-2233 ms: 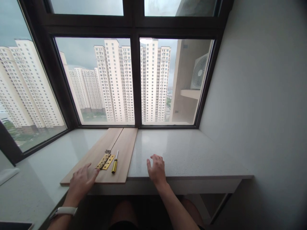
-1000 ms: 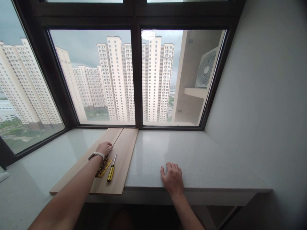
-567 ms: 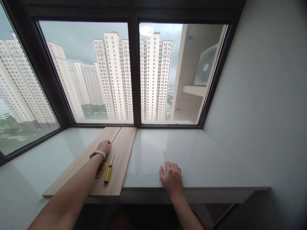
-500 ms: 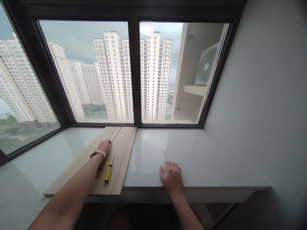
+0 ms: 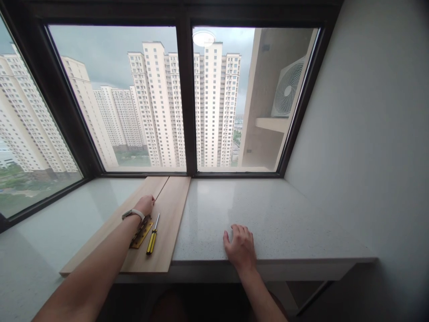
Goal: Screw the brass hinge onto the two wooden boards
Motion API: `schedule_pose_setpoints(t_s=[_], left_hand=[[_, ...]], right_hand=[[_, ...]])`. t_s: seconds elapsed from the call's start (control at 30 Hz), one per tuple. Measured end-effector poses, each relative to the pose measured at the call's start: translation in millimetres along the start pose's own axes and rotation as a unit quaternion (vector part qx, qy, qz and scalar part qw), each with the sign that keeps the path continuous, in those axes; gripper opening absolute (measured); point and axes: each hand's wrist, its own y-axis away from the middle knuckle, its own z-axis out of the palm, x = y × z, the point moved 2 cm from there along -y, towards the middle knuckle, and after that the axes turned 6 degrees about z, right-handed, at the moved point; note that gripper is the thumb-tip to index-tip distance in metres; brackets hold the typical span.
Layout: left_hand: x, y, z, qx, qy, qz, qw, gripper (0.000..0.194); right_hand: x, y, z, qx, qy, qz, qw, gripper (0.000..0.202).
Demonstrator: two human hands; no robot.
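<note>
Two pale wooden boards (image 5: 170, 228) lie side by side on the white counter, a narrow gap between them. Over that gap, my left hand (image 5: 145, 205) rests with its fingers closed; whatever they may hold is too small to make out. A brass-coloured hinge (image 5: 143, 235) lies partly hidden beside my left forearm. Just right of it is a yellow and black screwdriver (image 5: 152, 239), its shaft pointing toward the window. My right hand (image 5: 240, 245) lies on the counter's front edge, fingers apart and slightly bent, holding nothing.
The white counter (image 5: 281, 219) runs up to dark-framed windows (image 5: 190, 112) at the back. A pale wall (image 5: 375, 134) stands on the right. Below the counter's front edge, the area is dark.
My left hand and forearm have shifted slightly left, and a little more of the hinge shows. My right hand has stayed in place.
</note>
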Motion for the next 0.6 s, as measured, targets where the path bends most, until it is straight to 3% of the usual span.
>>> schedule_pose_setpoints(t_s=[0.37, 0.6], left_hand=[[7, 18, -19.4, 0.030, 0.027, 0.051, 0.998, 0.027], [-10, 27, -31.0, 0.000, 0.039, 0.009, 0.999, 0.026]], right_hand=[[-1, 1, 1, -0.006, 0.003, 0.006, 1.000, 0.032], [0, 1, 1, -0.002, 0.000, 0.004, 1.000, 0.031]])
